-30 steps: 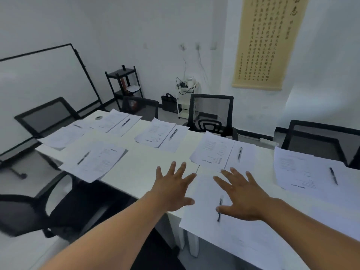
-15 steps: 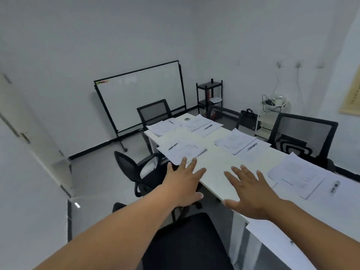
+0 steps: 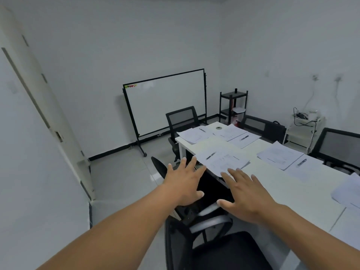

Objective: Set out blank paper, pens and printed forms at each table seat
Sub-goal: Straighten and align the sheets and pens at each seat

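Looks nearly done: paper sets point(image 3: 224, 159) with pens point(image 3: 210, 155) are lying at every visible tabletop point(image 3: 288, 184) seat. Both hands, left hand point(image 3: 185, 182) and right hand point(image 3: 246, 193), are hovering empty with fingers spread around 6 o'clock, so any unseen seats are all that's left.

Our left hand point(image 3: 184, 184) and right hand point(image 3: 244, 193) held out flat with nothing in them, papers point(image 3: 227, 161) and pens point(image 3: 210, 155) on our white table point(image 3: 282, 190), black chair point(image 3: 218, 248) under us

Whiteboard point(image 3: 165, 103) on a wheeled black frame stands against the far wall, well beyond the hands. Black shelf rack point(image 3: 233, 106) in the corner to its right. Black mesh chair point(image 3: 182, 118) at the table's far end; another black chair point(image 3: 210, 248) directly below the hands. Small white stand point(image 3: 303, 126) with cables far right. Door point(image 3: 44, 106) left of the hands.
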Demonstrator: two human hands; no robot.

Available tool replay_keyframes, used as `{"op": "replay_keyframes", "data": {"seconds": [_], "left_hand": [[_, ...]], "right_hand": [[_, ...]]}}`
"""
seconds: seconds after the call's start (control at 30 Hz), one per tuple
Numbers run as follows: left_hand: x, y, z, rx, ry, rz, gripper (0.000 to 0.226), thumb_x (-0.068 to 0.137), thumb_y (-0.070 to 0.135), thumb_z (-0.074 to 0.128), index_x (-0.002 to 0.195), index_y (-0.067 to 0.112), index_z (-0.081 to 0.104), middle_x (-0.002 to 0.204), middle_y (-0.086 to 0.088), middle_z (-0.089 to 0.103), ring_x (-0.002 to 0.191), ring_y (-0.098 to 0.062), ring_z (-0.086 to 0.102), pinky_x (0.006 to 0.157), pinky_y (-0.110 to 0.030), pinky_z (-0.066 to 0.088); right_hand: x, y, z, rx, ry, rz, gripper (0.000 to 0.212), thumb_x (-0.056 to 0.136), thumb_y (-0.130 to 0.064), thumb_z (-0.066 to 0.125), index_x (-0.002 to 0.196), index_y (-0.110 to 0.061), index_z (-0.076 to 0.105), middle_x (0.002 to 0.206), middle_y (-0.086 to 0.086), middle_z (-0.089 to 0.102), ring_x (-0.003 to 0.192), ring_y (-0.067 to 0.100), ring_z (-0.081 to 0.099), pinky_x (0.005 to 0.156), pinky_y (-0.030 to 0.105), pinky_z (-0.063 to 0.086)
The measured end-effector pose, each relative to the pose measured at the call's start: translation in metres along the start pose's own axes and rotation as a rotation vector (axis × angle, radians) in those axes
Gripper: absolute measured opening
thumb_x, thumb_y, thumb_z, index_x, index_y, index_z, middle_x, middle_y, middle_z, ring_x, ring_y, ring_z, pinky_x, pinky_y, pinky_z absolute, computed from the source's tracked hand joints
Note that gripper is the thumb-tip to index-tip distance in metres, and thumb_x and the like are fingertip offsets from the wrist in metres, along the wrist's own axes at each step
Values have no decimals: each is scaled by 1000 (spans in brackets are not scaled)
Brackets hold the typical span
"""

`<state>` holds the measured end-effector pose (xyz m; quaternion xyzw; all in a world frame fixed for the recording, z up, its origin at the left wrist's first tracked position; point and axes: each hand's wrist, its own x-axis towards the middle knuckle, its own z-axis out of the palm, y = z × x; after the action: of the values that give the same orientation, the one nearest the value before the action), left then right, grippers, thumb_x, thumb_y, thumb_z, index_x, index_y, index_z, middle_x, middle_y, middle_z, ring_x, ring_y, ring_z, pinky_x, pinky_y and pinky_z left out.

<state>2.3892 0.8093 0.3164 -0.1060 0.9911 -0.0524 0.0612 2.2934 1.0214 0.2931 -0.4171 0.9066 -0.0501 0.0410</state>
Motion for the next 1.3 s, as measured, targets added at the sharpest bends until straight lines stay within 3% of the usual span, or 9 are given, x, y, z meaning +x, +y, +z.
{"op": "replay_keyframes", "data": {"seconds": [0.33, 0.6, 0.77, 1.03, 1.3], "left_hand": [[-23, -154, 16, 35, 8, -29, 93, 102, 62, 61, 173, 35, 7, 183, -7, -2, 167, -41, 14, 121, -69, 37], [2, -256, 47, 98, -106, -49, 91, 103, 59, 60, 173, 34, 8, 183, -10, 4, 168, -40, 6, 125, -75, 23], [58, -298, 66, 111, -120, 16, 89, 103, 59, 58, 173, 35, 10, 183, -9, 6, 169, -38, 7, 126, -74, 23], [158, -349, 69, 127, -141, 112, 79, 101, 53, 60, 168, 33, 23, 161, -8, 40, 145, -35, 48, 113, -63, 42], [278, -340, 58, 127, -130, 311, 81, 101, 53, 60, 169, 34, 21, 170, -8, 31, 153, -36, 40, 120, -70, 35]], "right_hand": [[87, -148, 3, -13, 34, 9, 93, 99, -74, 42, 172, -26, 10, 180, 2, 14, 166, 24, 12, 132, 50, 21], [187, -207, 29, 41, -9, 46, 86, 101, -67, 47, 171, -27, 16, 179, 5, 17, 165, 28, 17, 131, 52, 26], [247, -209, 54, 49, -55, 97, 83, 104, -62, 49, 171, -27, 15, 179, 9, 12, 165, 31, 13, 132, 54, 20], [332, -199, 67, 81, -109, 166, 85, 102, -64, 49, 171, -31, 10, 180, 7, 7, 166, 33, 8, 133, 56, 16], [365, -132, 50, 97, -112, 402, 84, 101, -68, 45, 170, -34, 13, 180, 6, 4, 165, 33, 9, 131, 58, 18]]}}
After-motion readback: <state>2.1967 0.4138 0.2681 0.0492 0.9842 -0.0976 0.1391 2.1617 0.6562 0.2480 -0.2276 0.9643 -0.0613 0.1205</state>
